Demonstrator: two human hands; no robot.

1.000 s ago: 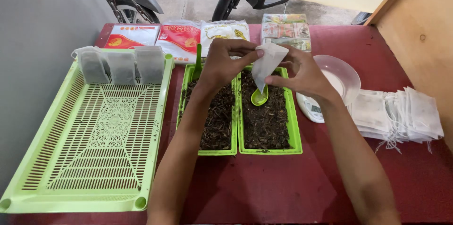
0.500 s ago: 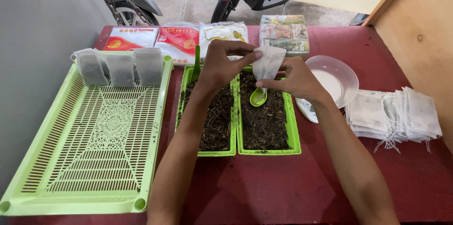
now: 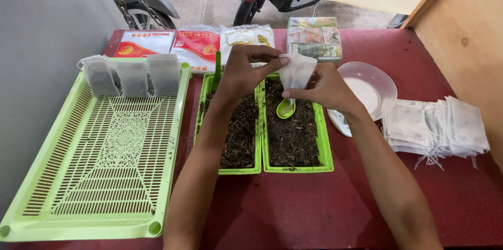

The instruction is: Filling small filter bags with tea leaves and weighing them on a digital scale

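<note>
My left hand (image 3: pixel 246 69) and my right hand (image 3: pixel 320 88) together hold a small white filter bag (image 3: pixel 296 69) above two narrow green trays of dark loose leaves (image 3: pixel 325 145). My left fingers pinch the bag's top edge, my right fingers grip its lower side. A green spoon (image 3: pixel 286 108) lies in the right tray just under the bag. A second green spoon handle (image 3: pixel 217 71) stands up behind my left hand.
A large green slatted tray (image 3: pixel 105 176) at left holds three filled bags (image 3: pixel 133 76) leaning at its far end. A stack of empty stringed bags (image 3: pixel 440 127) lies at right, next to a clear plastic bowl (image 3: pixel 374 85). Packets (image 3: pixel 199 43) line the table's back edge.
Both hands have kept the bag over the right tray, shifting it slightly; the spoon stays resting in the leaves.
</note>
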